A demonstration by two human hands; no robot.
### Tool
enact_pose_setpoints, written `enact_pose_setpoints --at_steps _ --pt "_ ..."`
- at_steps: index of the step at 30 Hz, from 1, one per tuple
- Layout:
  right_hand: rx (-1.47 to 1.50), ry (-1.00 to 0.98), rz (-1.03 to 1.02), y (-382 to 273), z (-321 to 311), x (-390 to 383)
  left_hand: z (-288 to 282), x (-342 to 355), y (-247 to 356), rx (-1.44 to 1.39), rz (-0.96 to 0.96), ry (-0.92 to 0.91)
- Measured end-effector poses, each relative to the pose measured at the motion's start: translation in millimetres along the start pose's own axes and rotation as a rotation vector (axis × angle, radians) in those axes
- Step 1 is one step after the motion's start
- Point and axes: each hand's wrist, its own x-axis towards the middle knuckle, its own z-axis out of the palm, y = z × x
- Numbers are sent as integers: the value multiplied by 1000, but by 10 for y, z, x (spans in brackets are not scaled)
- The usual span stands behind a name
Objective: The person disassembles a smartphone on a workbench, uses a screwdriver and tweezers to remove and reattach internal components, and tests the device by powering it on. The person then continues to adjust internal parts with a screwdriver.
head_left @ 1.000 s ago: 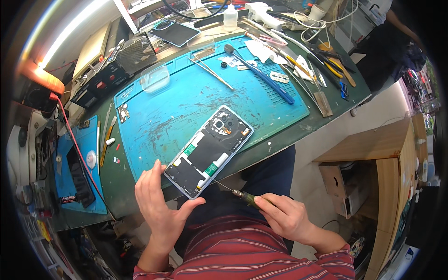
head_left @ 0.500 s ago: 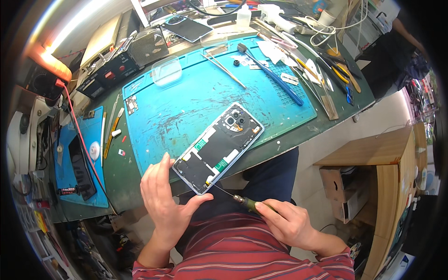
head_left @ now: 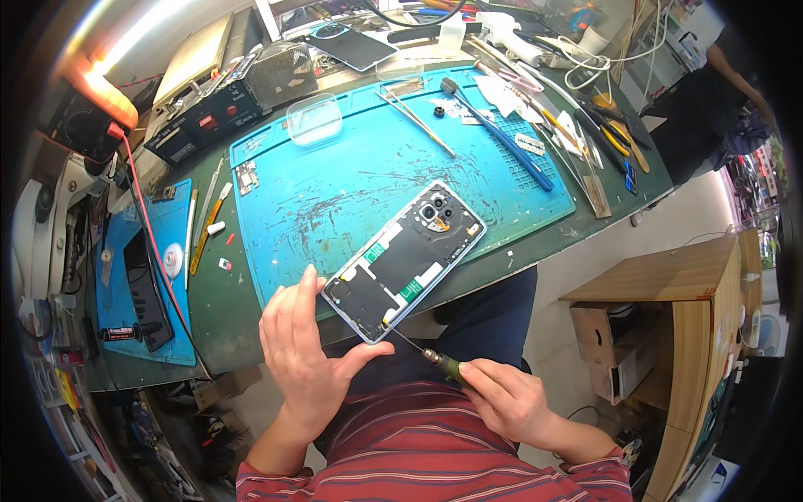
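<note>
A smartphone (head_left: 407, 261) with its back cover off lies tilted over the near edge of the bench, its camera end pointing away to the right. Black inner panels, green board strips and round camera lenses show. My left hand (head_left: 303, 351) grips the phone's near end, fingers at the left side and thumb at the bottom corner. In my right hand (head_left: 508, 400) is a thin-shafted hand tool (head_left: 450, 366) with a green handle and metal collar. Its shaft reaches the phone's lower right edge near that corner; the exact tip is too small to make out.
Beneath the phone's far part is a blue work mat (head_left: 326, 213). On it are tweezers (head_left: 416, 124), a clear plastic tray (head_left: 314, 121) and a blue-handled brush (head_left: 502, 138). Pliers (head_left: 615, 134) lie at right. Another phone part (head_left: 146, 293) sits at left. A person (head_left: 711, 117) stands at far right.
The view has shifted slightly, moving the scene to the right. The phone has moved a little away from me over the mat. Both hands keep their grips.
</note>
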Motion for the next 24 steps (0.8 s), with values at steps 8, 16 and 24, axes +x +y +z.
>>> enact_pose_setpoints --at_steps 8,16,24 --pt "46 47 -21 -2 238 -40 -36 22 1 -41 9 -9" --pt "19 15 -18 -52 218 -84 -88 6 -83 -107 14 -45" --pt "70 87 15 -129 179 -61 -60 12 -66 -102 13 -12"
